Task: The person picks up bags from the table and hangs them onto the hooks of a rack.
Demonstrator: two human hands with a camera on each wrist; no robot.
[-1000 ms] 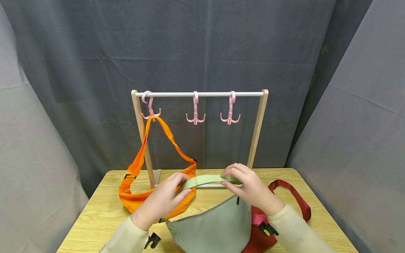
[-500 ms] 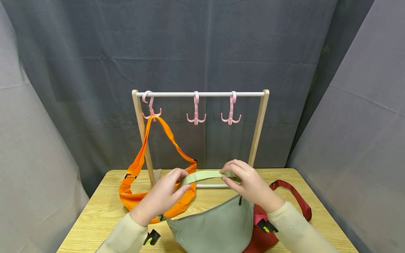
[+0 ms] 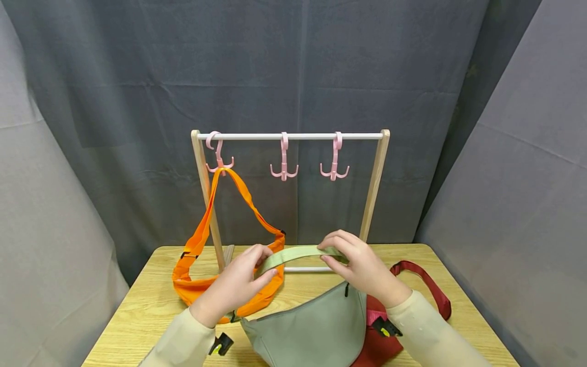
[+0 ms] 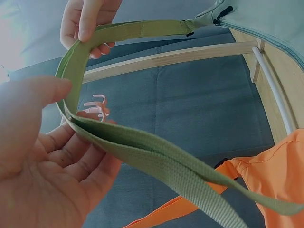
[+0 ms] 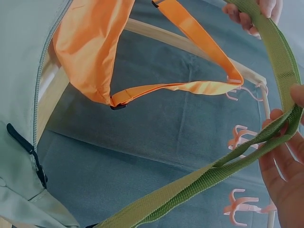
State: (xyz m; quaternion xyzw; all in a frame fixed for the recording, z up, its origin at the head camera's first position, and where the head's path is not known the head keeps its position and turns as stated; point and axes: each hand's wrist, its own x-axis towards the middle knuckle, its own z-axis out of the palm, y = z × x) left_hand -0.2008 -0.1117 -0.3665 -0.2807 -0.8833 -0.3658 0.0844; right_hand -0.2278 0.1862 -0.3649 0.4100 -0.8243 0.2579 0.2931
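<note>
A grey-green sling bag hangs low in the middle of the head view, its light green strap arched above it. Thumb and fingers of my left hand hold the strap at its left side. Opposite, my right hand pinches the strap's right side. The left wrist view shows the webbing doubled over, with two layers running through my left hand. In the right wrist view the strap bends inside the fingers of my right hand. A zipper pull hangs on the bag's edge.
Behind the hands stands a wooden rack with a white rail and pink hooks. An orange sling bag hangs by its strap from the left hook. A red bag lies on the wooden table, partly behind the green one.
Both hands keep their hold and have risen slightly, the right one more. The strap between them arches a little higher.
</note>
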